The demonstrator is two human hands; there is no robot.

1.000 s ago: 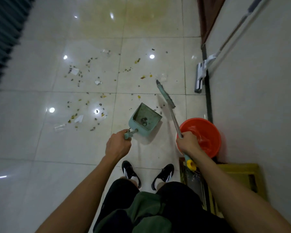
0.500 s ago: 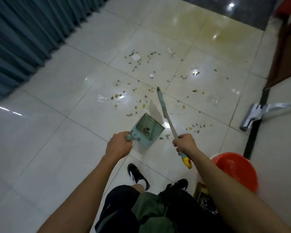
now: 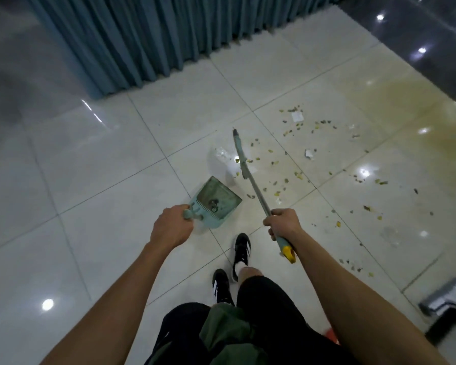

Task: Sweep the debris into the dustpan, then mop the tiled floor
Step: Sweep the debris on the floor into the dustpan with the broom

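My left hand grips the handle of a pale green dustpan, held low over the tiles with a little dirt inside it. My right hand holds a thin green broom by its shaft; the yellow-tipped handle end sticks out behind my wrist. The broom head points away from me, just right of the dustpan. Small yellow and dark debris and white paper scraps lie scattered over the glossy tiled floor to the right of the broom. A clear plastic scrap lies left of the broom head.
A teal curtain hangs along the far side. A mop head rests on the floor at the lower right, with a sliver of the red bucket near my right arm. My black shoes stand below the dustpan. A yellowish stain marks the tiles at the far right.
The view has swung left: the curtain now fills the top, and the debris, mop and bucket have slid to the right. Both hands keep their grips on dustpan and broom.
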